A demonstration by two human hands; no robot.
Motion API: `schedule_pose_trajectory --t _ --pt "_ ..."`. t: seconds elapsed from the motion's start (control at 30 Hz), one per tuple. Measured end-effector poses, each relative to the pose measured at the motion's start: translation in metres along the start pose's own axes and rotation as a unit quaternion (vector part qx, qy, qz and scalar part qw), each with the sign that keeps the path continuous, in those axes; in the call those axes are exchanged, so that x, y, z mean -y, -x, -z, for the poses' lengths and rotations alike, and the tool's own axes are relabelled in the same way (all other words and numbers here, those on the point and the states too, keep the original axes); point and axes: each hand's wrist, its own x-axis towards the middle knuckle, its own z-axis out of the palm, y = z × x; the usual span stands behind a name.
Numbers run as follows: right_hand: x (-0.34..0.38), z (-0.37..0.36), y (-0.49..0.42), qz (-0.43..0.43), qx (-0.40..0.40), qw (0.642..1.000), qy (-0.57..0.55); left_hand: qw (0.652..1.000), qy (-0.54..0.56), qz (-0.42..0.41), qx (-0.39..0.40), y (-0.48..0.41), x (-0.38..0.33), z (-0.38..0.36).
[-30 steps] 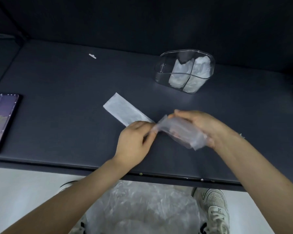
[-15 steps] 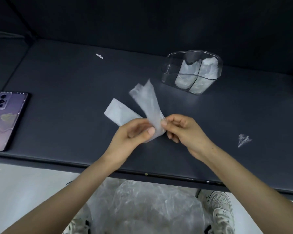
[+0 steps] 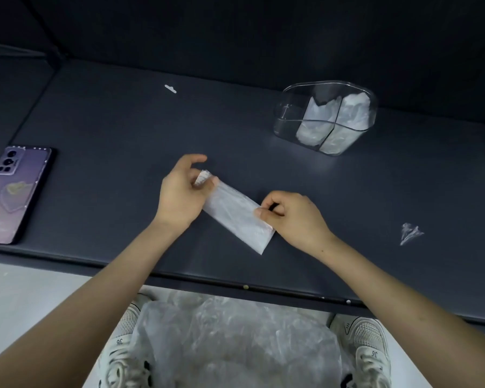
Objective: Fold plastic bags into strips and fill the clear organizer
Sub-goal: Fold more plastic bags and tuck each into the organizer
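Note:
A translucent plastic bag strip point(image 3: 235, 217) lies flat and slanted on the dark table point(image 3: 109, 130), folded over on itself. My left hand point(image 3: 181, 191) pinches its upper left end between thumb and fingers. My right hand point(image 3: 290, 217) pinches the strip's lower right end with curled fingers. The clear organizer point(image 3: 326, 116) stands at the back right, its divided compartments holding folded white bags; its left compartment looks empty.
A purple phone point(image 3: 14, 191) lies at the table's left edge. A small plastic scrap point(image 3: 409, 233) sits at the right, and a tiny white piece point(image 3: 170, 89) at the back. A heap of plastic bags point(image 3: 233, 340) rests below the table between two sneakers.
The raised flap of the strip has been folded down towards me. The strip now lies flat and shorter. My left hand slid to its far end, my right hand to its near end.

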Motion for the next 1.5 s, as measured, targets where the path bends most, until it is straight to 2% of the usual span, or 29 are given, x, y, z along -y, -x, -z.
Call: schedule_pose_trajectory --t 0.07,0.13,0.2,0.23,0.3,0.37,0.47,0.53,0.6,0.63,0.73,0.8,0.93,1.1,1.3,1.4,1.5 --pt "0.001 -0.001 -0.001 -0.004 0.001 1.000 0.016 0.999 -0.039 -0.023 -0.013 0.000 0.002 0.000" --pt "0.002 0.000 -0.002 -0.007 0.001 1.000 0.023 0.985 -0.124 -0.103 -0.066 0.001 0.005 0.001" --pt "0.003 0.001 -0.003 -0.007 0.004 1.000 0.030 0.929 -0.255 -0.247 -0.105 0.005 0.009 0.003" --pt "0.004 0.001 -0.003 -0.007 0.007 0.999 0.034 0.898 -0.296 -0.312 -0.092 0.007 0.013 0.003" --pt "0.003 0.001 -0.004 -0.006 0.007 0.999 0.038 0.856 -0.338 -0.392 0.001 0.018 0.020 -0.003" --pt "0.004 0.002 -0.004 -0.005 0.003 0.999 0.041 0.841 -0.372 -0.384 0.085 0.029 0.027 -0.013" --pt "0.003 0.006 0.000 -0.009 -0.012 0.999 0.028 0.846 -0.414 -0.316 0.116 0.041 0.034 -0.022" --pt "0.000 0.007 0.009 0.002 -0.099 0.995 0.028 0.852 -0.428 -0.286 0.099 0.048 0.032 -0.028" --pt "-0.003 -0.002 0.018 0.070 -0.224 0.967 0.096 0.863 -0.429 -0.255 0.079 0.056 0.027 -0.037" --pt "-0.005 -0.010 0.021 0.107 -0.249 0.953 0.135 0.866 -0.432 -0.243 0.068 0.060 0.026 -0.041" --pt "-0.014 -0.039 0.024 0.162 -0.193 0.941 0.227 0.870 -0.439 -0.219 0.059 0.069 0.022 -0.049" --pt "-0.021 -0.048 0.023 0.163 -0.154 0.941 0.254 0.875 -0.429 -0.221 0.051 0.069 0.021 -0.048" --pt "-0.024 -0.048 0.022 0.157 -0.139 0.937 0.278 0.871 -0.412 -0.266 0.035 0.054 0.022 -0.032" --pt "-0.024 -0.047 0.021 0.142 -0.114 0.936 0.301 0.839 -0.420 -0.317 0.136 0.033 0.035 -0.017" --pt "-0.047 -0.032 0.039 0.104 -0.077 0.931 0.340 0.830 -0.447 -0.306 0.129 0.035 0.037 -0.017" --pt "-0.059 -0.023 0.051 0.091 -0.091 0.934 0.335 0.830 -0.452 -0.304 0.121 0.036 0.037 -0.018" --pt "-0.050 -0.017 0.057 0.048 -0.191 0.945 0.263 0.828 -0.458 -0.300 0.121 0.037 0.036 -0.018"
